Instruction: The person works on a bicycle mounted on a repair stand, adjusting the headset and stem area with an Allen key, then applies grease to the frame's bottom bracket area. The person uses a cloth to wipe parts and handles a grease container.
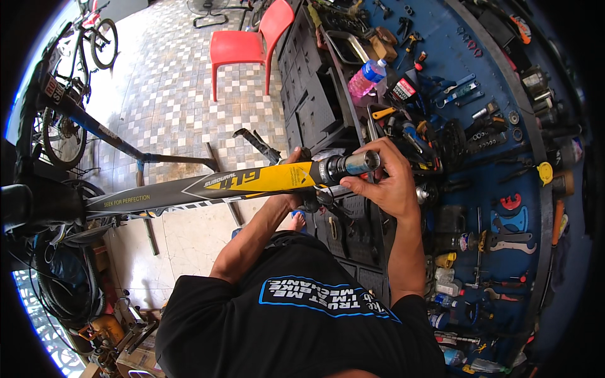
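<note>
A black and yellow bicycle frame (pixel 261 178) stretches across in front of me, from the left edge toward the workbench. At its right end, black headset rings (pixel 331 169) sit around a short silver tube (pixel 363 163). My left hand (pixel 287 200) comes from underneath and closes round the frame close to that end; most of its fingers are hidden behind the frame. Curled about the tube end, my right hand (pixel 393 179) has its thumb on the near side and its fingers on the far side. Black handlebar parts (pixel 258 143) hang lower down, beyond the frame.
Tools cover the blue workbench top (pixel 463 129) on the right, along with a pink-filled bottle (pixel 367 79). Dark drawers (pixel 315 116) line its side. A red chair (pixel 242 49) stands on the tiled floor. More bicycles (pixel 65 132) are at the left.
</note>
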Tool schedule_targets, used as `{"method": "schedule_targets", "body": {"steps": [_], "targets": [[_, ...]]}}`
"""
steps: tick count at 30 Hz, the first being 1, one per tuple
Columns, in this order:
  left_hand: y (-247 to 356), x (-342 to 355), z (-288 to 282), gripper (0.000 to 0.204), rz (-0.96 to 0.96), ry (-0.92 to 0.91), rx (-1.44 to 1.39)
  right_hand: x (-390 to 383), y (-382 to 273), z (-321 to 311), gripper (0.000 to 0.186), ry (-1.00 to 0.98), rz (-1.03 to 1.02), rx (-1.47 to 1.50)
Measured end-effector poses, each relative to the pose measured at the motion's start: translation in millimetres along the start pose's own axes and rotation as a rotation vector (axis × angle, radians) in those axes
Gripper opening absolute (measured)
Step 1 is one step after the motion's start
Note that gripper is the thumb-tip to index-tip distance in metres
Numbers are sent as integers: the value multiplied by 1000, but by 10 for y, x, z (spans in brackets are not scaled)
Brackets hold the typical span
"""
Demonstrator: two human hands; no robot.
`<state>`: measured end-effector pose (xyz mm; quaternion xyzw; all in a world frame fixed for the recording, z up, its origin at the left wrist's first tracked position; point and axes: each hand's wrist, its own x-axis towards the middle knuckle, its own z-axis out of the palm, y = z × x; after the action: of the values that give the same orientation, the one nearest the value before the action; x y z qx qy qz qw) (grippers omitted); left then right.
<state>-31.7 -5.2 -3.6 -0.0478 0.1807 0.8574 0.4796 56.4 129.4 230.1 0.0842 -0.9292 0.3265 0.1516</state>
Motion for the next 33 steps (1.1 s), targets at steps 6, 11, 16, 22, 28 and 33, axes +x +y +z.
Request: {"method": "schedule_targets", "body": {"steps": [6,11,16,22,28,33], "targets": [[4,2,-10,72,-27,-6,-52,-26,-17,-33,59,-53,77,21],[-18,-5,22,70,39,90,-30,-27,-65,-38,63,-68,105,20],[2,-8,-5,70,-8,23,-31,-36,55,-2,57,-57,28,2],[19,-34,18,69,8,48,-21,-31,86,48,47,-51,2,29],[41,-116,185,52,29,89,-105,1,56,-7,43,-142,47,120],[17,-63,148,54,54,93,-127,-11,93,-15,48,-171,78,137]]}}
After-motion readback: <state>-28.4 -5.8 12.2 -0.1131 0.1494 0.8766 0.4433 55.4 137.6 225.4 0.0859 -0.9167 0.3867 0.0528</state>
